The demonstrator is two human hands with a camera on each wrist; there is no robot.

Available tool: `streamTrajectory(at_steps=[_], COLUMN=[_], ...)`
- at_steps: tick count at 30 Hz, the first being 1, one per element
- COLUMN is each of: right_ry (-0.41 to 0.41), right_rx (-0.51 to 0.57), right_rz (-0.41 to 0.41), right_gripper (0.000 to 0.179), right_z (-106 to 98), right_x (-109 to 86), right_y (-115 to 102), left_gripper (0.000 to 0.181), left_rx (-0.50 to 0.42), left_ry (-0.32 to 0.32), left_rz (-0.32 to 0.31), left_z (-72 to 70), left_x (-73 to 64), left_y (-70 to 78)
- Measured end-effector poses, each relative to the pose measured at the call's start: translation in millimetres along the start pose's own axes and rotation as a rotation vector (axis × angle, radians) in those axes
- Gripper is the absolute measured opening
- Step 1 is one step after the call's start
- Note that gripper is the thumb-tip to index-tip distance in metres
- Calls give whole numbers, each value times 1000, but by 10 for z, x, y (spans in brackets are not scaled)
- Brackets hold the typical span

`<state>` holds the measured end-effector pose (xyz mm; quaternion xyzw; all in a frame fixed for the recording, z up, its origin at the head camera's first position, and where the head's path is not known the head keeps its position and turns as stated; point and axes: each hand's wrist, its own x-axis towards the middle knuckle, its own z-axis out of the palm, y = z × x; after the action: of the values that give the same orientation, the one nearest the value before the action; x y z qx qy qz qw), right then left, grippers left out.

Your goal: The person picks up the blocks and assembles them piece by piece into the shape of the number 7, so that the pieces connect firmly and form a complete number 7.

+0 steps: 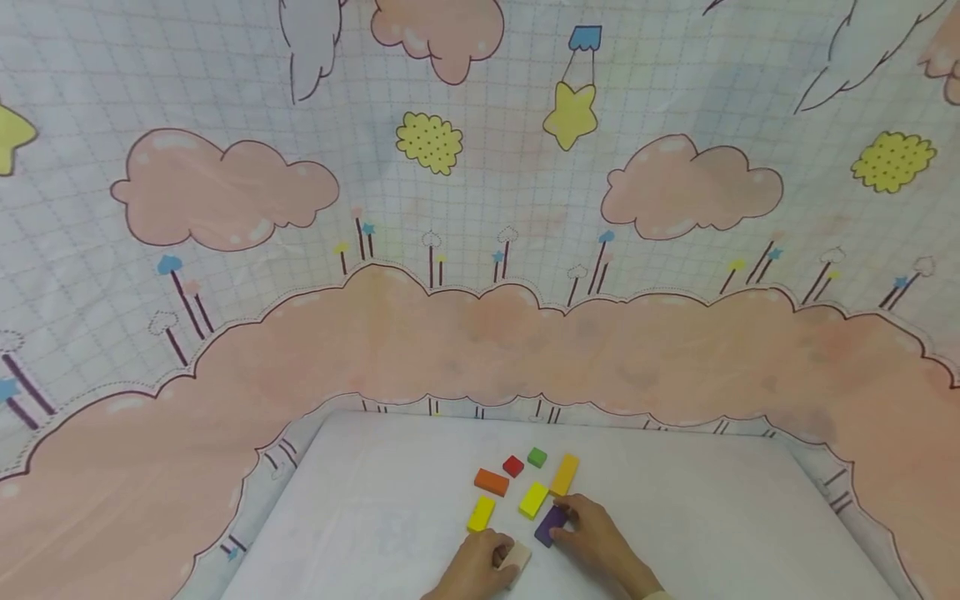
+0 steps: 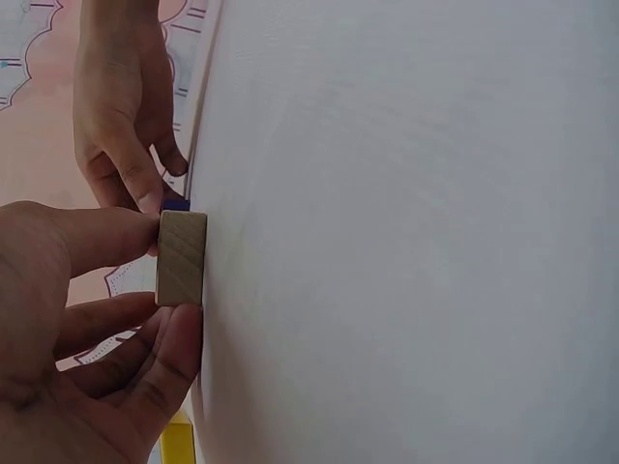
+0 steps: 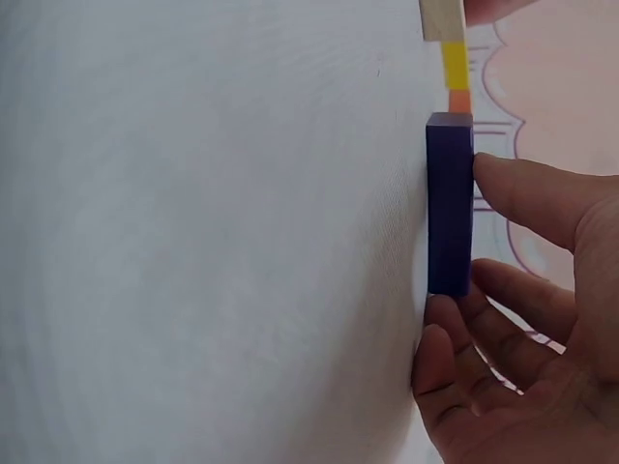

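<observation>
In the head view my left hand [image 1: 472,568] grips a plain wooden block [image 1: 518,560] on the white table near its front. The left wrist view shows that wooden block [image 2: 182,259] end-on, pinched between thumb and fingers. Just to the right, my right hand [image 1: 598,535] holds a dark purple block [image 1: 549,527] that lies flat. Seen from the right wrist, the thumb and fingers [image 3: 522,198] touch the far side and lower end of the purple block [image 3: 450,205]. A small gap separates the wooden block from the purple one.
Beyond the hands lie two yellow blocks, one at left [image 1: 481,514] and one in the middle [image 1: 534,500], an orange block [image 1: 491,482], a red block [image 1: 513,466], a green block [image 1: 537,457] and an amber block [image 1: 566,474]. A patterned cloth [image 1: 480,342] surrounds the white table [image 1: 375,500].
</observation>
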<state>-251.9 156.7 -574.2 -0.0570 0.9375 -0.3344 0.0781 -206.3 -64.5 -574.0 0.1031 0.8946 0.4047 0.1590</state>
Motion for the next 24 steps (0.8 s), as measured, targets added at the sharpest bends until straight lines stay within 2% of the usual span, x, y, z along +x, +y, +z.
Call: streamTrajectory(at_steps=[6,15,24], right_ry=[-7,-8,-17], right_rx=[27,38,43], right_rz=[-26,-51,-66], right_gripper=[49,47,43], right_z=[-9,-1,24], right_x=[10,21,19], right_y=[24,25,-14], left_gripper=[36,41,43], left_rx=[2,-5,45], left_ry=[17,31,26], left_rz=[11,-13,1], left_z=[49,98,111], left_x=[26,42,64], left_y=[2,88,139])
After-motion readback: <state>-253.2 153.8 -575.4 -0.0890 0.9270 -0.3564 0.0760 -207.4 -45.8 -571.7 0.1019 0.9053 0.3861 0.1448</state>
